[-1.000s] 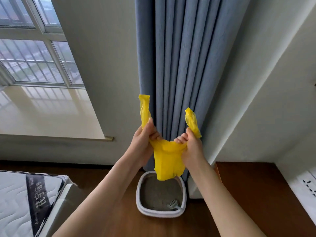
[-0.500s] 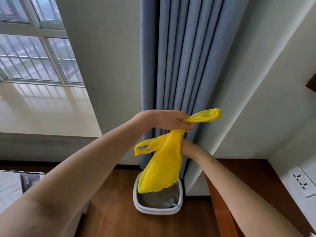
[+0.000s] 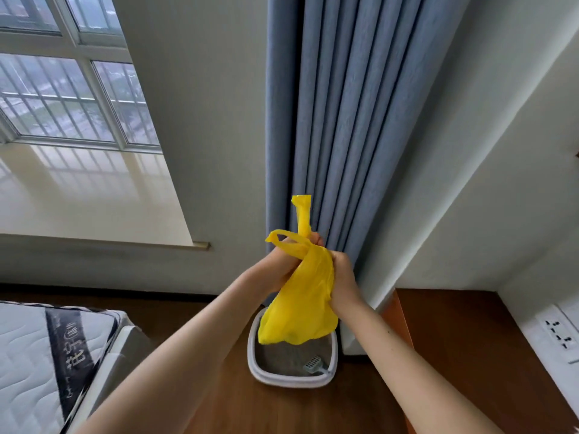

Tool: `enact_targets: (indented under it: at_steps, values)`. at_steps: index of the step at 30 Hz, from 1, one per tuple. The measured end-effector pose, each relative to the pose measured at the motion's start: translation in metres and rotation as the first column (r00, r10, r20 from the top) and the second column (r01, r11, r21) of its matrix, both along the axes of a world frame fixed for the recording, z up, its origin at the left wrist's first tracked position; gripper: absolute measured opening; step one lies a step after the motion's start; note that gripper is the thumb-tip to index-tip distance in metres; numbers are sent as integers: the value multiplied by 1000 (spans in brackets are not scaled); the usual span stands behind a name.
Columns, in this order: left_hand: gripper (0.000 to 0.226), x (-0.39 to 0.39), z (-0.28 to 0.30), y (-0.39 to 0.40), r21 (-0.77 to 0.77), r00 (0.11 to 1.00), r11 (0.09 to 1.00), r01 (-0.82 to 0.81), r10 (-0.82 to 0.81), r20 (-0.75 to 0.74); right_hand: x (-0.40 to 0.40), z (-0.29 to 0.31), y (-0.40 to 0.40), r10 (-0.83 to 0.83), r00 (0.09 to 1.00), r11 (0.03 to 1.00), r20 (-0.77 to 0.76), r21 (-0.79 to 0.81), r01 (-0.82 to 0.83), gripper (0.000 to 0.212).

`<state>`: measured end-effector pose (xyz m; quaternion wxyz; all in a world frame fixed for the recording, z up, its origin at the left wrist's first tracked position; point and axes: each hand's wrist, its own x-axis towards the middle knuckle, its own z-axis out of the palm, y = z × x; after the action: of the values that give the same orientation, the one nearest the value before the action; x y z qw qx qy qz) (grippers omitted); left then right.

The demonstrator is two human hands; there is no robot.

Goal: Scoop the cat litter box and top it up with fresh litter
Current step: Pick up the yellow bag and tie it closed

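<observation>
A yellow plastic bag (image 3: 300,308) hangs in front of me at chest height, bulging at the bottom. My left hand (image 3: 279,267) and my right hand (image 3: 343,277) both grip its gathered neck, with the two handle strips sticking up between them. Below on the wooden floor stands the white litter box (image 3: 253,358) with grey litter inside. A grey scoop (image 3: 313,366) lies in its near right corner. The bag hides the far part of the box.
A blue curtain (image 3: 344,120) hangs right behind the litter box. A mattress (image 3: 37,364) lies at the lower left. A brown wooden surface (image 3: 454,339) and a white power strip (image 3: 560,336) sit on the right. A window (image 3: 62,89) is at the upper left.
The hands crossed over while twisting the bag's handles, then came back side by side. The handles now stand up, bunched at the neck, and the bag hangs lower over the box.
</observation>
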<state>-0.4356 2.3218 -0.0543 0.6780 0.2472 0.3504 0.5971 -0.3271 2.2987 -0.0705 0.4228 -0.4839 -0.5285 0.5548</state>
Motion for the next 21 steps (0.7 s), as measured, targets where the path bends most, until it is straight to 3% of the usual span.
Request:
enact_targets:
  at_steps: [1,2,3,4,6,10,13,14,16,17,18,20,21]
  values:
    - [28,-1,0,-4,-191,992,975,-115,101,-79,-2,-3,1,-77,997,997,19,7,77,36]
    - [23,0,-9,-17,-148,838,978,-146,42,-543,-3,-6,3,-149,988,988,28,34,148,34]
    - [20,6,-12,-21,-152,787,976,-156,29,-616,-4,-10,5,-201,979,977,37,82,197,29]
    - [20,6,-18,-21,-198,827,973,-116,-16,-562,-4,-12,5,-229,971,966,65,139,218,22]
    - [21,-3,-21,-24,-225,782,971,-81,-78,-618,-4,-16,5,-235,962,948,139,249,196,15]
    - [15,-18,-28,-19,-134,462,983,-123,-62,-885,-2,-17,5,-217,943,910,252,401,102,33]
    - [57,-31,-29,-25,157,167,981,-115,175,-970,0,-15,12,-196,946,902,258,425,71,29]
    - [62,-33,-28,-27,260,104,963,-74,266,-958,-1,-14,13,-189,948,900,257,431,62,27]
    - [43,-35,-25,-31,339,106,940,19,336,-936,-1,-12,15,-190,949,895,251,442,63,24]
    - [31,-35,-22,-32,304,129,951,61,294,-947,-2,-10,15,-196,949,894,247,443,70,23]
    - [33,-34,-18,-34,244,154,965,99,227,-962,-2,-9,15,-199,948,895,249,441,72,22]
    - [45,-33,-17,-35,115,258,981,156,72,-964,-3,-7,14,-202,941,895,272,441,65,25]
    - [46,-30,-15,-35,50,369,984,172,-17,-929,-4,-7,13,-207,934,894,290,444,60,29]
